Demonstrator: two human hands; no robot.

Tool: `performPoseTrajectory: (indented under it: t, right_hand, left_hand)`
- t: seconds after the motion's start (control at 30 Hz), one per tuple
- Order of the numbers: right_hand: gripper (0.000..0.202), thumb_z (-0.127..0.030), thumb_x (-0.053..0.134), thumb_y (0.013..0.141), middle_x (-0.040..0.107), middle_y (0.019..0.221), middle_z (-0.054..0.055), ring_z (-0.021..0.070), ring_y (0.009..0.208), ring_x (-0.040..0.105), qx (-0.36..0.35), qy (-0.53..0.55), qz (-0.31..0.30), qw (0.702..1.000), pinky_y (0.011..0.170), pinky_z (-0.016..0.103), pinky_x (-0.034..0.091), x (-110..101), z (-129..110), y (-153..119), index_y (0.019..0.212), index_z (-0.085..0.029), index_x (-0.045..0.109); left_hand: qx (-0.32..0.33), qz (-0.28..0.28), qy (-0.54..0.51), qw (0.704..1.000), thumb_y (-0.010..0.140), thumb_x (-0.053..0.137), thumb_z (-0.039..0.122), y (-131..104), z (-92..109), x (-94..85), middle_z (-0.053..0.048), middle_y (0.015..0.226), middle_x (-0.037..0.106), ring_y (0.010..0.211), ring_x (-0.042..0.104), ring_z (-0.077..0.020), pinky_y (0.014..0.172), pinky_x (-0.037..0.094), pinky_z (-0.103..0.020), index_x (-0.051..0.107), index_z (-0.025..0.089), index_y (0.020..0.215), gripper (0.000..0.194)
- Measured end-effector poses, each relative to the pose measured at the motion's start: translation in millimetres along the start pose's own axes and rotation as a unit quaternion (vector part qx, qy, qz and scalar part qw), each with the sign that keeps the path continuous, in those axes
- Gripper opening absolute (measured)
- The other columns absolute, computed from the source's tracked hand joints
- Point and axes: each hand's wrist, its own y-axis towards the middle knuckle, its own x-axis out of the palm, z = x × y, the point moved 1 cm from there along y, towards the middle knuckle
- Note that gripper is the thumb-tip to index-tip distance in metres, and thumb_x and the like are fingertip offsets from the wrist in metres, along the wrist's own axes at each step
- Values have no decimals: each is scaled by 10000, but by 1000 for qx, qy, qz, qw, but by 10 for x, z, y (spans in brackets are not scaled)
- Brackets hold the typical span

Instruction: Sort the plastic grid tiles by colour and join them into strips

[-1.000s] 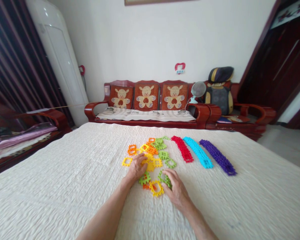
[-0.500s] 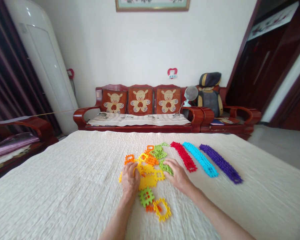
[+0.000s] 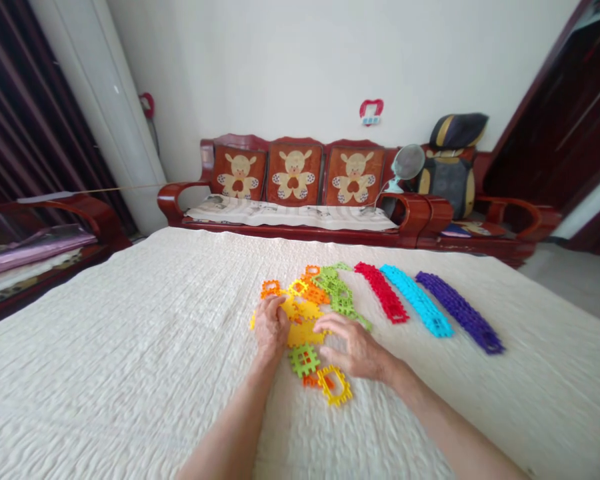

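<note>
Yellow pcs [image 3: 305,332] lie mid-pile on the surface [image 3: 130,360], b/w the two hands. L hand [image 3: 273,328] is on their L side, fingers curled over the edge; can't tell if they grip a pc. R hand [image 3: 357,347] is at their R side, fingers apart & released, thumb away from the rest.

Just beyond: orange pcs [image 3: 316,292], w/ green pcs [image 3: 341,297] running along their R side. Orange frame [image 3: 270,288] is just past L hand. Nearer the wearer, a green square [image 3: 305,360] and a yellow frame [image 3: 335,386] lie w/ some orange bits showing by them.

Farther R, side by side & apart: red strip [image 3: 383,293], light-blue strip [image 3: 417,301], purple strip [image 3: 460,312]. Past the surface: wooden sofa [image 3: 290,235] w/ 3 bear cushions [image 3: 294,173], small fan [image 3: 409,162] near its R arm.
</note>
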Motion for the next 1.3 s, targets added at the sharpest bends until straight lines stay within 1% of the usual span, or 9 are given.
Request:
performPoseTrajectory:
  t: [0.13, 0.37, 0.5, 0.63, 0.7, 0.83, 0.97, 1.07, 1.3]
  right_hand:
    - [428, -233, 616, 701, 545, 1200, 70, 211, 1113, 484, -19, -28, -57, 998, 985, 359, 344, 137, -236, -67, 1123, -201, 551]
    - [378, -247, 629, 703, 583, 1051, 51, 204, 990, 510, -1, -67, -79, 995, 892, 354, 380, 312, -180, -41, 1074, -209, 565]
    - [397, -270, 679, 668, 583, 1024, 41, 198, 963, 518, 8, -42, -75, 996, 879, 349, 389, 307, -171, -37, 1048, -215, 576]
    - [401, -266, 680, 681, 575, 1065, 32, 171, 990, 531, 10, 45, -64, 997, 888, 307, 410, 207, -113, 0, 1062, -224, 560]
    - [377, -261, 653, 709, 568, 1098, 38, 171, 1030, 525, 21, 61, -17, 998, 913, 308, 409, 141, 13, 21, 1071, -228, 552]
    - [322, -264, 579, 759, 568, 1114, 72, 199, 1076, 520, 73, 12, 144, 987, 949, 359, 407, 36, 460, 25, 1074, -209, 550]
    - [320, -304, 556, 765, 569, 1102, 99, 229, 1085, 517, 110, -48, 232, 965, 961, 402, 405, -52, 845, 43, 1064, -188, 558]
    - [393, -349, 549, 769, 539, 1186, 122, 239, 1156, 472, 117, -60, 231, 964, 1007, 420, 364, -132, 989, 171, 1117, -165, 538]
    - [540, -463, 523, 783, 524, 1275, 124, 250, 1200, 467, 223, -2, 128, 967, 1016, 431, 345, -186, 1362, 658, 1237, -172, 498]
  left_hand:
    - [-4, 3, -9, 1000, 762, 417, 86, -2, -7, 3, -68, 947, 639, 914, 586, -189, 838, 455, -382, 627, 176, 901, 267]
    - [-16, 0, -10, 1000, 763, 417, 114, -8, -38, 14, -61, 925, 649, 900, 589, -195, 818, 465, -389, 637, 180, 897, 266]
    - [-19, 1, -6, 1000, 763, 430, 114, -9, -49, 10, -63, 921, 653, 883, 592, -195, 804, 467, -385, 637, 187, 892, 254]
    - [-20, -6, -7, 1000, 768, 433, 107, -19, -42, 7, -64, 942, 650, 903, 591, -196, 812, 464, -381, 632, 192, 909, 259]
    - [-19, -9, -7, 1000, 771, 433, 109, -24, -40, 10, -65, 954, 649, 909, 589, -199, 817, 463, -387, 629, 192, 907, 253]
    - [-24, -17, 0, 1000, 766, 443, 124, -29, -50, 18, -62, 971, 650, 918, 590, -210, 813, 469, -401, 632, 195, 910, 248]
    - [-31, -14, -2, 999, 752, 446, 130, -26, -56, 17, -57, 962, 657, 907, 600, -220, 803, 480, -414, 642, 199, 902, 256]
    - [-31, -2, -5, 1000, 747, 447, 135, -22, -47, 13, -60, 951, 663, 894, 606, -222, 796, 488, -416, 647, 202, 883, 251]
    - [-23, 5, -5, 1000, 760, 443, 131, -41, -43, 22, -70, 962, 659, 893, 608, -224, 786, 492, -413, 637, 209, 893, 248]
